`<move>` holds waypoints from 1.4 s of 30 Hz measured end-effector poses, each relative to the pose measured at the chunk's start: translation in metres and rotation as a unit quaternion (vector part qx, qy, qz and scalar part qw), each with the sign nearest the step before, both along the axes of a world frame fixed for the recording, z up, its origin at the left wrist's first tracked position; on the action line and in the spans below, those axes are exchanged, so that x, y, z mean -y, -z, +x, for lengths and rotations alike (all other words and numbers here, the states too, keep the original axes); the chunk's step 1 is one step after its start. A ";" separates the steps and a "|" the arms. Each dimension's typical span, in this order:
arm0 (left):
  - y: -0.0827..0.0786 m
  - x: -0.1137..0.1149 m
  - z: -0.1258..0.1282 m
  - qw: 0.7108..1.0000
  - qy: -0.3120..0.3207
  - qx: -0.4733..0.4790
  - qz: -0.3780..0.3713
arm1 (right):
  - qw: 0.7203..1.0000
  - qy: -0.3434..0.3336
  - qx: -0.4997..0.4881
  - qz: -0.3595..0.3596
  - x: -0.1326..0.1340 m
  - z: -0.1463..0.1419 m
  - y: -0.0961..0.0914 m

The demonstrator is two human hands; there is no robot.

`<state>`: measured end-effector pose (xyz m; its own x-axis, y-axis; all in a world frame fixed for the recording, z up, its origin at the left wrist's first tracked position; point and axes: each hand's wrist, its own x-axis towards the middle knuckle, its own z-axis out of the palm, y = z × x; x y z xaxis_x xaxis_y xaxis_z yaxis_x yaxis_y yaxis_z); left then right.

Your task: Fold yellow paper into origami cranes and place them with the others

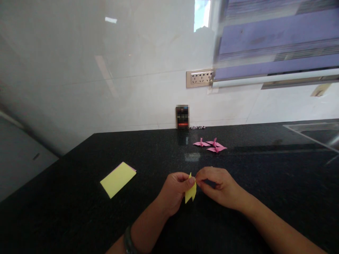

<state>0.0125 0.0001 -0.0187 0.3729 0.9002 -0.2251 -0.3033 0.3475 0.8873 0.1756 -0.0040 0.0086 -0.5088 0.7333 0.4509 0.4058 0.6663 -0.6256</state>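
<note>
Left hand [173, 192]: thumb pressed over the fingers, gripping a piece of folded yellow paper [190, 194]. The piece is raised in front of the person, above the black speckled countertop [79, 211]. One pointed end projects above the thumb; further points hang below it. The thumb and fingers block part of the folds from inspection. Right hand [222, 185]: thumb and forefinger narrowed toward each other at the paper's right edge; whether paper is pinched between them cannot be told. A dark bangle [128, 241] encircles the left wrist.

Beyond the right hand, three pink paper cranes [216, 150] rest on the countertop, grouped closely, wings spread. To the left, well apart from the hands, a yellow paper sheet [118, 180] lies flat at an angle, pink showing under its far edge.

At the rear, an upright dark rectangular object [182, 118], its face pixelated, stands by the glossy pale wall [132, 70]. A beaded strand [197, 127] lies just beside its base. Above, a purple striped blind [270, 38], blurred, hangs close to a socket panel [200, 78] and partly covers its right end.
</note>
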 end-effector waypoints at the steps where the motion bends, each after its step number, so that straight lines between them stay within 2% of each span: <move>1: 0.000 0.000 0.000 1.000 -0.003 -0.003 0.004 | 1.000 0.001 0.000 -0.002 0.000 0.000 0.000; 18: -0.002 0.001 -0.001 0.997 0.000 -0.056 0.055 | 1.000 0.009 -0.013 -0.015 0.003 -0.001 0.001; 23: -0.002 0.001 -0.002 0.994 -0.012 -0.079 0.077 | 0.998 0.029 -0.021 -0.043 0.003 -0.001 -0.001; 27: -0.005 0.001 -0.001 0.994 -0.021 -0.072 0.081 | 0.994 0.052 -0.012 -0.093 0.003 -0.003 -0.002; 35: -0.006 -0.001 -0.002 0.993 -0.008 -0.078 0.091 | 0.987 0.039 -0.019 -0.153 0.002 -0.004 0.002; 38: -0.006 -0.002 -0.001 0.992 -0.008 -0.076 0.096 | 0.986 0.054 -0.016 -0.157 0.000 -0.004 0.003; 42: -0.010 -0.001 0.001 0.989 -0.044 -0.084 0.117 | 0.987 0.071 -0.003 -0.142 0.000 -0.007 0.005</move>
<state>0.0138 0.0012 -0.0090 0.2664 0.9621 -0.0584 -0.1650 0.1052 0.9807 0.1686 -0.0041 0.0036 -0.3902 0.8940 0.2203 0.4772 0.4010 -0.7820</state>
